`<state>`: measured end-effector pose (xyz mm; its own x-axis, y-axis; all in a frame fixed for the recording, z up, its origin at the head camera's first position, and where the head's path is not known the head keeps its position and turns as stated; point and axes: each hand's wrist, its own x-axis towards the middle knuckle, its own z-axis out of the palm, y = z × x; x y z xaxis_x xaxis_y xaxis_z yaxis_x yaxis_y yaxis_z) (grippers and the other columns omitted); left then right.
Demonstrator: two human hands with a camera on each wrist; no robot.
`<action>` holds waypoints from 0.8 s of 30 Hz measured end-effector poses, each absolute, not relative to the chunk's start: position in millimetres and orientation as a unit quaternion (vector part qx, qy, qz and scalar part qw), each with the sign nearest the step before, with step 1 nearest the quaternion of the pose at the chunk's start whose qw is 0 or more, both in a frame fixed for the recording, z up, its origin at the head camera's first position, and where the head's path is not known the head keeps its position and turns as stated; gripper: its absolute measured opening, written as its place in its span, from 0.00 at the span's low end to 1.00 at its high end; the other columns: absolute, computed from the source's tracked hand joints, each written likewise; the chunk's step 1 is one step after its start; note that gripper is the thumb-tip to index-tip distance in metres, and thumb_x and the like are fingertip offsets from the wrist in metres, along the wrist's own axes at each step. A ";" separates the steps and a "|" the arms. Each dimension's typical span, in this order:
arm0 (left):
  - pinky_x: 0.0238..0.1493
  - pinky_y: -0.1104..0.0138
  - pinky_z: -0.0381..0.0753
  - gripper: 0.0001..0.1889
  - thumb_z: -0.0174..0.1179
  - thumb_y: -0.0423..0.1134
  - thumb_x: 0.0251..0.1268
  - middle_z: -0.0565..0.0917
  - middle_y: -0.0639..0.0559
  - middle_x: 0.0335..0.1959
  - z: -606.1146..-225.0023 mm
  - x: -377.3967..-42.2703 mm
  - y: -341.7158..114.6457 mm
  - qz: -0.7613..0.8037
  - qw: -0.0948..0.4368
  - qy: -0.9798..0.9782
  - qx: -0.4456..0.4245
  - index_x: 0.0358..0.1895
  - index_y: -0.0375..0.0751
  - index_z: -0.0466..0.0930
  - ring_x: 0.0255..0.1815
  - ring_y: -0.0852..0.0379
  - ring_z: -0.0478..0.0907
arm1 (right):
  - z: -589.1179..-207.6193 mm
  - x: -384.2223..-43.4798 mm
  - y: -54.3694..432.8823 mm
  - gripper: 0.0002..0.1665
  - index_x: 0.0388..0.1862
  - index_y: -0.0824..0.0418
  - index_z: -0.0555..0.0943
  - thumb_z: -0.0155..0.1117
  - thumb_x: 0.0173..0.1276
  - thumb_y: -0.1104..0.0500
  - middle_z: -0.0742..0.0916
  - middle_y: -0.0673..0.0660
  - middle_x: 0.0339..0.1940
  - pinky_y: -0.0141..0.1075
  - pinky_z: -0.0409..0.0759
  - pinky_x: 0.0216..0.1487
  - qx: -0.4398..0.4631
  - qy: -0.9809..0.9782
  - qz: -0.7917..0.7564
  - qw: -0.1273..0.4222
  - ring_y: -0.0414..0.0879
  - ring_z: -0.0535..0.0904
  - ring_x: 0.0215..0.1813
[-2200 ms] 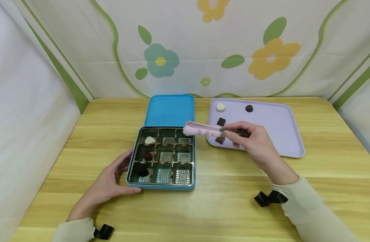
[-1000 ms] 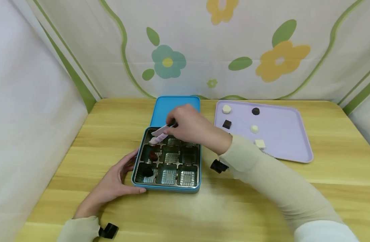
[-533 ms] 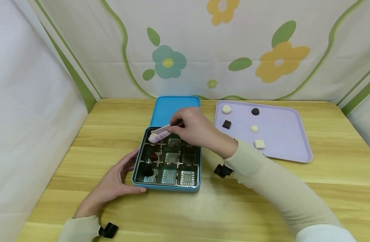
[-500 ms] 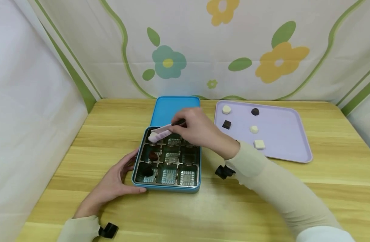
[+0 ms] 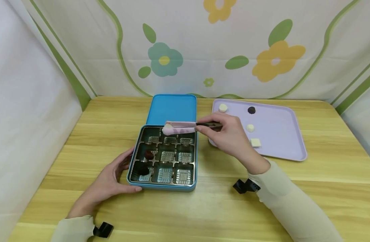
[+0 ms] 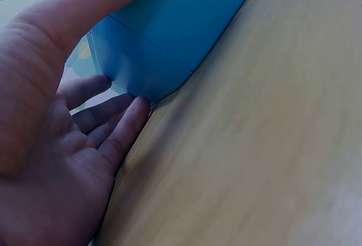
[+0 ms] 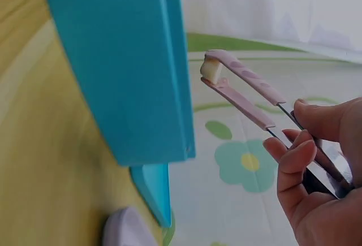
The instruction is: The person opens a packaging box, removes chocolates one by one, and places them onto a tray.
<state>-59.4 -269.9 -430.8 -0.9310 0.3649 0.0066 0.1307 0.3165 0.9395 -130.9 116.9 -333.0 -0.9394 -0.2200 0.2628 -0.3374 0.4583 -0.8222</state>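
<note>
My right hand (image 5: 230, 134) grips pink-tipped tongs (image 5: 185, 130) by their dark handle, above the rear of the open blue tin (image 5: 175, 188). A white chocolate (image 7: 211, 69) is pinched between the tong tips in the right wrist view. The tin's insert has a grid of compartments; a brown chocolate (image 5: 149, 155) lies in the middle-left one and a nearly black chocolate (image 5: 142, 169) in the front-left one. My left hand (image 5: 107, 181) holds the tin's front-left corner, thumb along the front and fingertips (image 6: 141, 103) against the left side.
The tin's blue lid (image 5: 172, 108) lies behind it. On the right, a lilac tray (image 5: 281, 134) carries a round white chocolate (image 5: 222, 108), a dark chocolate (image 5: 251, 110), a small white chocolate (image 5: 250, 128) and a square white chocolate (image 5: 255, 143). A floral curtain (image 5: 197, 40) stands behind the table.
The tongs reached from the right into the rear-left compartment, closed on the white chocolate there, then lifted it out and moved right. My left hand stayed at the tin.
</note>
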 end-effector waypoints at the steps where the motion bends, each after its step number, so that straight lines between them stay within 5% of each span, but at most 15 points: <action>1: 0.70 0.83 0.70 0.64 0.86 0.29 0.46 0.67 0.38 0.83 -430.6 -59.0 -270.1 0.565 0.105 0.804 0.154 0.88 0.54 0.57 0.72 0.73 0.71 | -335.3 -128.7 121.6 0.08 0.48 0.56 0.94 0.77 0.72 0.59 0.93 0.54 0.45 0.28 0.86 0.40 0.156 -0.850 0.499 0.059 0.48 0.89 0.40; 9: 0.70 0.83 0.70 0.64 0.86 0.28 0.47 0.65 0.36 0.84 -429.7 -57.6 -268.2 0.572 0.110 0.798 0.155 0.88 0.53 0.56 0.71 0.73 0.72 | -347.3 -114.2 160.4 0.08 0.49 0.58 0.93 0.77 0.72 0.62 0.92 0.53 0.40 0.26 0.79 0.28 0.133 -0.851 0.497 0.105 0.39 0.85 0.32; 24: 0.70 0.83 0.71 0.64 0.85 0.27 0.47 0.67 0.38 0.82 -429.5 -58.8 -268.5 0.571 0.105 0.798 0.161 0.88 0.52 0.56 0.72 0.72 0.71 | -356.0 -107.8 204.9 0.09 0.49 0.57 0.93 0.77 0.72 0.61 0.90 0.34 0.39 0.21 0.82 0.32 0.081 -0.861 0.484 0.131 0.31 0.84 0.33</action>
<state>-58.8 -268.5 -429.5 -0.9263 0.3763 0.0164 0.1374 0.2970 0.9449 -107.8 204.9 -356.0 -0.9524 -0.0121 0.3047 -0.2665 0.5184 -0.8126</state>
